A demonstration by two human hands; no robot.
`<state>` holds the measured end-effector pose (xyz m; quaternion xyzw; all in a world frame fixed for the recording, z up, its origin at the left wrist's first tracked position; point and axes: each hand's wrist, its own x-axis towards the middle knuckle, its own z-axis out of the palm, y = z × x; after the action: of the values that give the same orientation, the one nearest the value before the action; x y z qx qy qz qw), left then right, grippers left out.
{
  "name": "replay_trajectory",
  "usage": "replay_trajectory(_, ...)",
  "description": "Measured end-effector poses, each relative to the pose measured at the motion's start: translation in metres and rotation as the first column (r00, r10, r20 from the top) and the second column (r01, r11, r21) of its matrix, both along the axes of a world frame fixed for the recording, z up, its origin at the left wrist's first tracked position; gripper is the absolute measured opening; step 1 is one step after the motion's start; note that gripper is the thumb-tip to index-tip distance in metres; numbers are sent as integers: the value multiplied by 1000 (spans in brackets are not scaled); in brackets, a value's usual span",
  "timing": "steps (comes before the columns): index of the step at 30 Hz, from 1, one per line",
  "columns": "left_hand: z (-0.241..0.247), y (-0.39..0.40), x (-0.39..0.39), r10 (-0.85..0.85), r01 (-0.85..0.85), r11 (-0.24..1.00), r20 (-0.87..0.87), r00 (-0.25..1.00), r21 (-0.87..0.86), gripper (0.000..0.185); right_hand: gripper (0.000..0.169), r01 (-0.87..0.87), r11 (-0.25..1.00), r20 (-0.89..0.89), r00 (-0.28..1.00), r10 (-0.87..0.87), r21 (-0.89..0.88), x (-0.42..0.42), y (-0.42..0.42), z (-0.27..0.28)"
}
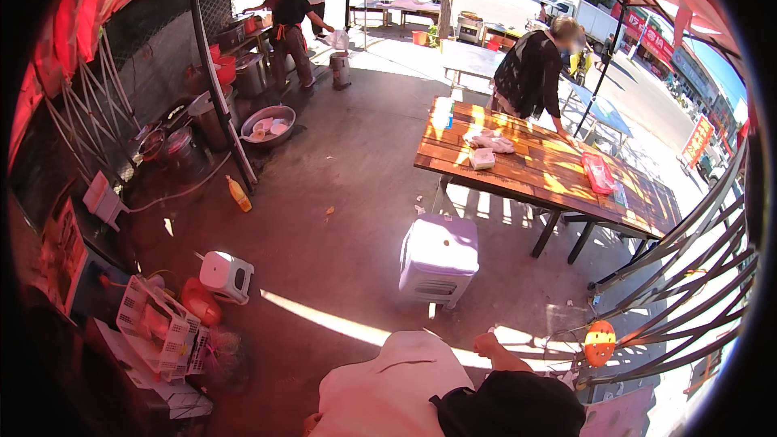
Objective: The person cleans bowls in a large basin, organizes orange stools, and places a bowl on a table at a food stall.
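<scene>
My right hand (485,345) is raised at the bottom of the view, its fingers curled; whether it holds anything is too small to tell. Only a sliver of my left hand (312,422) shows at the bottom edge, beside my light-coloured top, and its fingers are hidden. A black cloth (510,403) lies over my right arm or shoulder. In front of me stands a stack of lilac plastic stools (440,249). Beyond it is a wooden-topped table (522,179) with a crumpled cloth (495,141), a small white box (482,159) and a red plastic packet (598,173).
A person (534,70) leans on the table's far side. Others stand by pots at the back left. A metal basin (285,133), a yellow bottle (238,193), a small white stool (226,277) and a plastic crate (155,325) are on the left. Folded metal frames (686,291) stand right.
</scene>
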<state>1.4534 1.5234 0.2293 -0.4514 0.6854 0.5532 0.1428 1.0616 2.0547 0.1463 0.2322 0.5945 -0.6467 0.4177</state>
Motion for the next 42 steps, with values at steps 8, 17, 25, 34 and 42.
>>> replay_trajectory(8, 0, -113, 27, 11, -10, 997, -3, 1000, 82, 28, 17, -371, 921, -96, 919, 383, 119, 16, -262, 136)
replay_trajectory(17, 27, -165, 24, 130, -118, 922, -9, 991, 368, 28, 9, -612, 700, -188, 688, 701, 368, -67, -381, 116)
replay_trajectory(25, 23, -248, -71, 225, -217, 877, 33, 974, 428, 28, 22, -572, 714, 105, 804, 585, 404, -170, -501, 98)
replay_trajectory(34, 7, -384, -225, 56, -55, 998, 46, 997, -13, 19, 24, -580, 753, -200, 735, 648, 310, -351, -675, 144)
replay_trajectory(42, 62, -482, -324, 60, -61, 973, -13, 998, -222, 19, 21, -560, 739, -47, 784, 618, 375, -361, -751, 145)
